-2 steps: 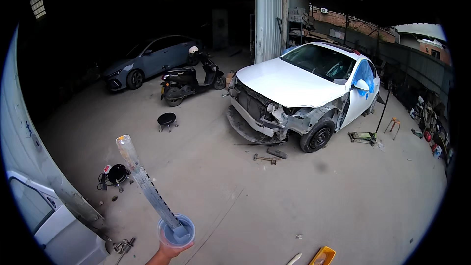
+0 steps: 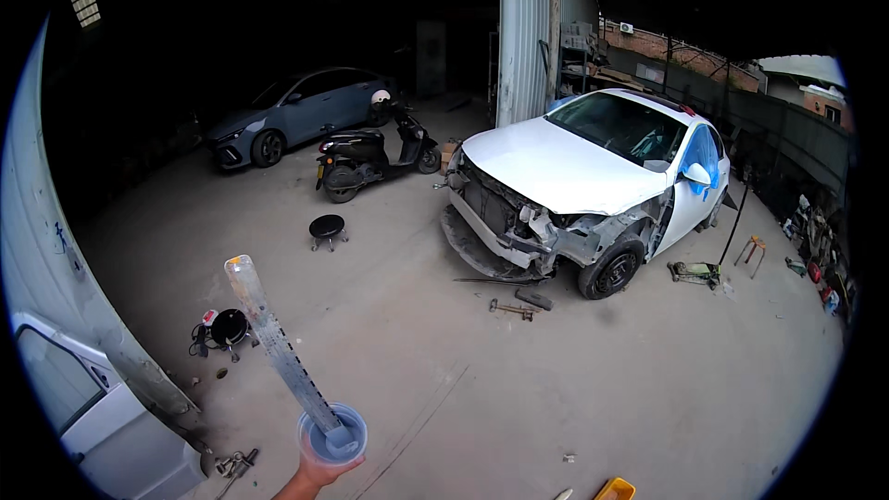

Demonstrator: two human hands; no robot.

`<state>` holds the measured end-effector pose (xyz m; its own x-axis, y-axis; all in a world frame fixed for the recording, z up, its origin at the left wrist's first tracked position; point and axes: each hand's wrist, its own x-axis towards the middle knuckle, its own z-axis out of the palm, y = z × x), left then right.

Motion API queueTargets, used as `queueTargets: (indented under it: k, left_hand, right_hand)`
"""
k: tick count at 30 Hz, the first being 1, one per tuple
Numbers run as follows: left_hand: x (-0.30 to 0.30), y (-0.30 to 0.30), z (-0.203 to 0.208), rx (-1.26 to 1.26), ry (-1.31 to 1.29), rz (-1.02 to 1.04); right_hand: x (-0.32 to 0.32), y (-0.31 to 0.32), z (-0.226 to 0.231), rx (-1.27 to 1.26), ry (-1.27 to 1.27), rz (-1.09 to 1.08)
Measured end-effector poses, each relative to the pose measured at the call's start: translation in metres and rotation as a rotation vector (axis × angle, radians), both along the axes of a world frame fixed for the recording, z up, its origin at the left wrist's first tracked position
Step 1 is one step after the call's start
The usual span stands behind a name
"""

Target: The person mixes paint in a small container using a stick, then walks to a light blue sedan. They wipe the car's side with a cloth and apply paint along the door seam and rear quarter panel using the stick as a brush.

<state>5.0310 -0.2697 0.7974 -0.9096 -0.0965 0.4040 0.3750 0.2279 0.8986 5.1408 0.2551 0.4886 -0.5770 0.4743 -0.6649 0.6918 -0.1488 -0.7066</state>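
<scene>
My left hand [image 2: 319, 472] comes in from the lower edge and is closed around a translucent plastic cup [image 2: 303, 426]. Inside the cup lies some grey-blue liquid, which looks like paint. A long, flat mixing stick [image 2: 282, 349] stands tilted in it, leaning to the left well above the rim. It is worn and stained, with dark marks along one edge and an orange spot at its top end. No part of my right hand shows.
Ahead right stands a white car [image 2: 565, 162] with its front bumper off. A round black stool [image 2: 327, 228], a scooter [image 2: 370, 157] and a grey car [image 2: 296, 111] are farther back. Tools [image 2: 236, 468] and a van door [image 2: 102, 417] lie left; a yellow tray [image 2: 616, 489] sits at the lower edge.
My view has turned slightly, so the cars, stool and scooter sit farther right and lower. The yellow tray has slipped partly out of view. My left hand keeps its hold on the cup.
</scene>
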Motion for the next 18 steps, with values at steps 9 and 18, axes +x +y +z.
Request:
queueTargets:
  k: [9,18]
  left_hand:
    - [-0.138,-0.166,-0.001,0.249,0.036,0.509]
    - [-0.272,-0.294,0.021,0.307,0.014,1.037]
  right_hand:
    - [-0.340,-0.137,0.022,0.031,0.033,0.324]
    - [-0.661,-0.311,0.006,0.044,0.028,0.564]
